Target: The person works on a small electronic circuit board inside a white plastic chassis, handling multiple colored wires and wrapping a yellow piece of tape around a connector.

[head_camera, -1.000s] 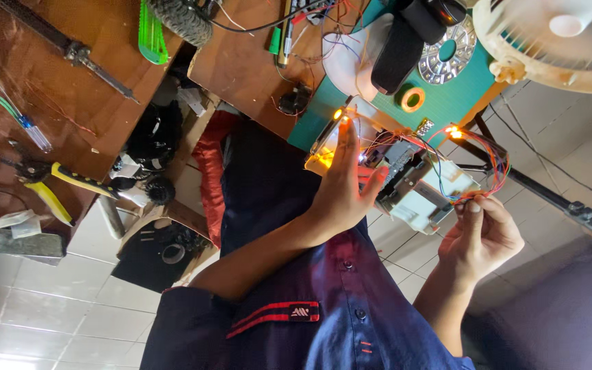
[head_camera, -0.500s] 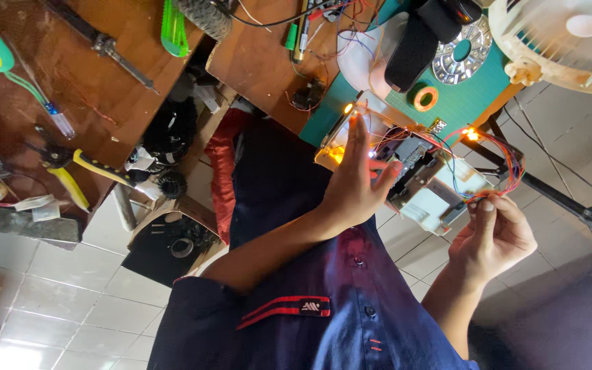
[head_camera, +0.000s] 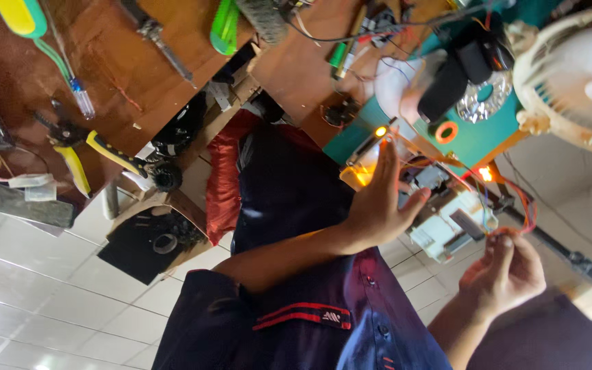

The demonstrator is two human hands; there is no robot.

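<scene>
1. My left hand (head_camera: 378, 205) is spread flat, fingers released, against the near side of the white box w/ a circuit board (head_camera: 447, 219). I judge it's there to steady the box, not to grasp it. Palm touches or sits just beside it; can't tell exactly.
2. My right hand (head_camera: 505, 270) is clenched in a pinch on the red wires (head_camera: 525, 205) that loop out of the box. Held up off the counter, prob. so both hands can get at it.
3. The box hangs in the air between both hands, over my lap, just off the edge of the green mat (head_camera: 474, 140). Two small orange lights (head_camera: 380, 131) glow by it.
4. Room: tight above, w/ a white fan (head_camera: 577, 75) near the right hand and a black block (head_camera: 457, 68) on the mat.
5. Left side is more open: brown counter (head_camera: 138, 75) carries a screwdriver (head_camera: 63, 68), yellow-handled pliers (head_camera: 101, 154) near its edge and a green tool (head_camera: 224, 27), all well apart from the hands.
6. Below is tiled floor (head_camera: 35, 288), w/ a dark box (head_camera: 149, 243) by the counter leg.
</scene>
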